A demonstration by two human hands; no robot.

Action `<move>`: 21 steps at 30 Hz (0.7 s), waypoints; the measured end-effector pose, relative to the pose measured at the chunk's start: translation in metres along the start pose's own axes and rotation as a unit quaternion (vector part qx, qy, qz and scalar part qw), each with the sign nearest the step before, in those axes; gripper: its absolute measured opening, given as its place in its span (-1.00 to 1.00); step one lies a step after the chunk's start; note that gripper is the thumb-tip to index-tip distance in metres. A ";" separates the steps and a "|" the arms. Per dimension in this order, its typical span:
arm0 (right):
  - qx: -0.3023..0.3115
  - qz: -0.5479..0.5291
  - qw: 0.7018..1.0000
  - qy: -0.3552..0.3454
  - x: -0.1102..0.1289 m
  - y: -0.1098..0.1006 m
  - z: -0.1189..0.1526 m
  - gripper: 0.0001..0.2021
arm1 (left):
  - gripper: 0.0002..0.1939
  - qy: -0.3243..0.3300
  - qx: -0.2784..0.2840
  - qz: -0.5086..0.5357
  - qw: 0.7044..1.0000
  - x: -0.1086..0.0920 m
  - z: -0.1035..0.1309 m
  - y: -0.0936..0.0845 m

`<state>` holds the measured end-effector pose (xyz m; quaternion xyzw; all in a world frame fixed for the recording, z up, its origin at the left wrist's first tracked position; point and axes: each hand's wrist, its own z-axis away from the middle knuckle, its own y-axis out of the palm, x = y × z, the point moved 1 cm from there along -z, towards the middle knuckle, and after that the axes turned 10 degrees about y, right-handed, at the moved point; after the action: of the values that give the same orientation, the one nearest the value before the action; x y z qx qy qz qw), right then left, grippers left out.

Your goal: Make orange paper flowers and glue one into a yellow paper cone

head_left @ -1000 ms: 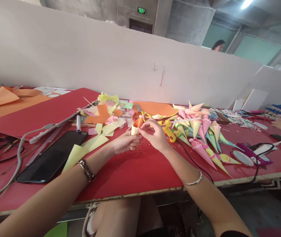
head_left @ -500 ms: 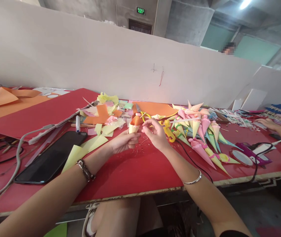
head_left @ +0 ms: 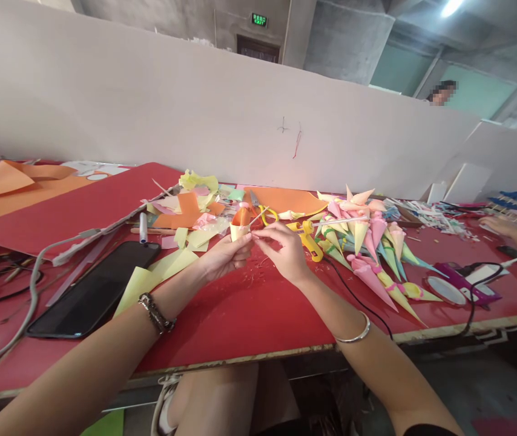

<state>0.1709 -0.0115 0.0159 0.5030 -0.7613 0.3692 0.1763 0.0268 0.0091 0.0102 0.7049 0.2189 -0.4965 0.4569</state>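
A small pale-yellow paper cone (head_left: 239,232) with orange inside its mouth and a bit of pink at the top is upright in my left hand (head_left: 224,259), whose fingers are closed round its lower part. My right hand (head_left: 283,248) is pinched, its fingertips meeting the left thumb beside the cone. Whatever those fingertips hold is too small to make out. Just above them shows a thin pale stick (head_left: 259,216); I cannot tell whether it is held or lies behind. Yellow-handled scissors (head_left: 271,214) and a yellow glue gun (head_left: 309,240) lie beyond and to the right.
Several pastel paper cones (head_left: 367,224) are heaped on the right. A black phone (head_left: 95,290), paper scraps (head_left: 188,209) and a marker (head_left: 143,228) lie left. Cables cross both sides. A white partition (head_left: 172,109) stands behind; another person's hand (head_left: 499,226) is far right.
The cone and my left hand have shifted slightly left. My right hand has moved left and down, its fingertips now meeting the left thumb. The person behind the partition has moved right.
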 end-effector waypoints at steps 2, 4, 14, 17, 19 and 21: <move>-0.001 0.003 1.000 -0.012 0.001 0.000 0.001 -0.88 | -0.63 0.006 -0.002 -0.001 1.000 0.001 0.000 0.000; -0.012 0.000 1.000 -0.022 0.003 0.000 0.002 -0.88 | -0.61 0.013 0.000 0.001 1.000 0.001 0.000 0.001; -0.028 -0.058 0.998 0.012 0.011 -0.003 0.002 -0.89 | -0.68 0.021 -0.009 0.024 0.999 0.002 -0.002 -0.004; -0.042 -0.068 0.997 0.014 0.012 -0.005 0.001 -0.86 | -0.72 0.026 -0.025 0.027 0.999 0.001 -0.003 -0.006; -0.043 -0.071 0.996 0.019 0.011 -0.006 0.001 -0.83 | -0.75 0.014 -0.013 0.027 0.999 0.001 -0.003 -0.006; -0.041 -0.070 0.996 0.029 0.010 -0.006 0.000 -0.82 | -0.76 -0.002 0.008 0.027 1.000 0.003 -0.002 -0.005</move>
<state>0.1722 -0.0190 0.0244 0.5365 -0.7331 0.3389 0.2446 0.0253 0.0133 0.0059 0.7131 0.1945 -0.4875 0.4649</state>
